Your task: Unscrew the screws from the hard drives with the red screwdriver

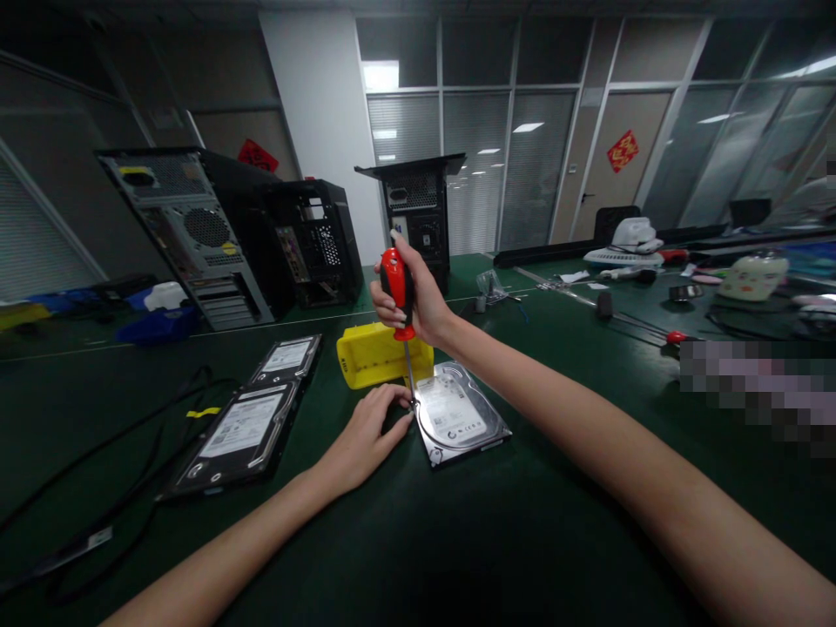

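My right hand [418, 292] is wrapped round the red and black handle of a screwdriver [398, 292], held upright with its shaft pointing down. The shaft's tip meets the left edge of a silver hard drive [457, 414], which lies label up on the green table. Beside that tip, my left hand [369, 431] rests low, thumb and fingers brought together at the drive's edge; whether a small part is between them is too small to tell. Just behind the drive stands a yellow bin [372, 357], partly hidden by my right hand.
Two more hard drives [245, 427] [287, 357] lie at the left, near black cables [150, 453]. Computer cases [189, 235] [320, 239] [418, 209] stand along the back. Tools, a white object [630, 244] and a jar [754, 277] are at the right.
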Available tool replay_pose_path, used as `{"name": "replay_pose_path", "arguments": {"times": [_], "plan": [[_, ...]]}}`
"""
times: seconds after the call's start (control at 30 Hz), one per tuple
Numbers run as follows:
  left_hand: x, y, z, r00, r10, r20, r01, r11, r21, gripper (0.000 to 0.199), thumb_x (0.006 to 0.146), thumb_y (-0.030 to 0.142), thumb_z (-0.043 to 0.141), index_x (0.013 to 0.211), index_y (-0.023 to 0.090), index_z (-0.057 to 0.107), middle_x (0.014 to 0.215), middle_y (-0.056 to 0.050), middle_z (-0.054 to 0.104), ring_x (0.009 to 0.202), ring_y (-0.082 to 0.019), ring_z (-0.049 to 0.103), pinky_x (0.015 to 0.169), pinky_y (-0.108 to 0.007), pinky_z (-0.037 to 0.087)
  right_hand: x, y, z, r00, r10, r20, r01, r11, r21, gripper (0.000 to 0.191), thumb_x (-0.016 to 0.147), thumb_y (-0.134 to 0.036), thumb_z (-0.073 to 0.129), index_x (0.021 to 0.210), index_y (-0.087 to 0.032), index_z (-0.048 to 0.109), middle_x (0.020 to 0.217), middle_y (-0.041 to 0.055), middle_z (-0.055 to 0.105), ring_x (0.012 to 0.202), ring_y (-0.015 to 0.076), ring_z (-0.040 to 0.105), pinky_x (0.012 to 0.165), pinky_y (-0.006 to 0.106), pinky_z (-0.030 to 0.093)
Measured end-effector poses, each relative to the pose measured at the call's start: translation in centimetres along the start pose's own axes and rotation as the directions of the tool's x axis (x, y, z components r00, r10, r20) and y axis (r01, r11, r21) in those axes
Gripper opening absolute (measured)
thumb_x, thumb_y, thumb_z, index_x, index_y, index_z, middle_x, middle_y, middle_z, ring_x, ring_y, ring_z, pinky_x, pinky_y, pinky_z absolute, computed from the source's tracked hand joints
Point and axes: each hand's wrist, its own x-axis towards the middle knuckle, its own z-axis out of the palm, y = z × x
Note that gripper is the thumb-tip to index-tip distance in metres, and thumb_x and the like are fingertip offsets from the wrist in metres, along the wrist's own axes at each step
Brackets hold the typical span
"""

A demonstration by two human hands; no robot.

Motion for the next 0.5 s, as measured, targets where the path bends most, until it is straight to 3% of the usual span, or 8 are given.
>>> {"name": "replay_pose_path", "arguments": {"times": [0.17, 0.33, 0.5], "plan": [[-0.05, -0.13, 0.03, 1.0, 0.009, -0.004, -0.009, 1.0, 0.001, 0.022, 0.09, 0.031, 0.046, 0.109, 0.021, 0.051, 0.107, -0.007, 0.058, 0.1, -0.023, 0.054, 0.091, -0.04, 0.044, 0.04, 0.26, -0.08, 0.999, 0.032, -0.036, -0.035, 0.996, -0.081, 0.052, 0.085, -0.056, 0.04, 0.051, -0.016, 0.035, 0.037, -0.0046, 0.032, 0.032, 0.0032, 0.028, 0.033, 0.016, 0.022], [-0.03, -0.24, 0.08, 1.0, 0.015, 0.004, -0.015, 1.0, 0.009, 0.022, 0.091, 0.031, 0.045, 0.11, 0.021, 0.05, 0.108, -0.007, 0.056, 0.102, -0.023, 0.053, 0.091, -0.04, 0.043, 0.46, 0.54, -0.81, 0.993, 0.012, -0.115, -0.008, 0.999, 0.031, 0.043, 0.082, -0.057, 0.045, 0.077, -0.015, 0.05, 0.06, -0.0023, 0.053, 0.041, 0.0052, 0.046, 0.04, 0.018, 0.035], [0.0, -0.24, 0.13, 1.0, 0.02, 0.003, -0.02, 1.0, 0.007, 0.022, 0.091, 0.031, 0.045, 0.109, 0.021, 0.049, 0.107, -0.007, 0.056, 0.101, -0.023, 0.053, 0.091, -0.041, 0.043, 0.32, 0.52, -0.53, 0.999, 0.022, -0.038, -0.019, 0.998, 0.058, 0.049, 0.084, -0.063, 0.035, 0.08, -0.016, 0.048, 0.052, -0.0055, 0.045, 0.036, 0.004, 0.038, 0.037, 0.017, 0.027]]}}
